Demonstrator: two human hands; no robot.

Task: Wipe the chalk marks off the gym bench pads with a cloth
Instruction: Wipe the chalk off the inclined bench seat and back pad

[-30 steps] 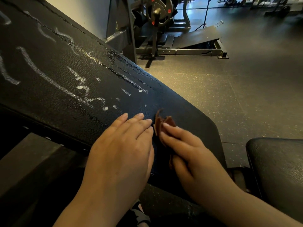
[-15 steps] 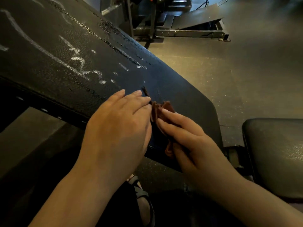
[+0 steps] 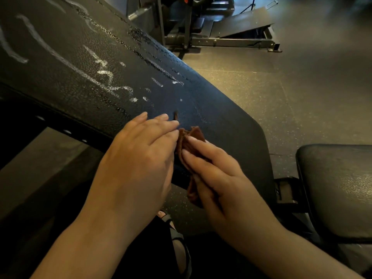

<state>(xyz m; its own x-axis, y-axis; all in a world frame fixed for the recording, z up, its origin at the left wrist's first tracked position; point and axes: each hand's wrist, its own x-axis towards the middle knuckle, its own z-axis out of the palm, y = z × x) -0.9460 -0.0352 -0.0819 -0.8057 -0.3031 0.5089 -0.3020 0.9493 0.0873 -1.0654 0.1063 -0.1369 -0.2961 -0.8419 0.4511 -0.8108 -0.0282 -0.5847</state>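
A black inclined bench back pad runs from upper left to the centre. White chalk marks streak its upper part. A small brown cloth lies crumpled on the pad's lower end. My right hand holds the cloth, fingers laid over it and a strip of it hanging below the palm. My left hand rests flat on the pad just left of the cloth, fingers straight and touching the cloth's edge. A black seat pad sits at the right.
The bench's metal frame runs under the pad at the left. A weight machine with a ramp plate stands at the back on the speckled rubber floor. My sandalled foot shows below between my arms.
The view has tilted down and drawn closer. Both hands stay together at the pad's lower end, the cloth bunched a little more between them.
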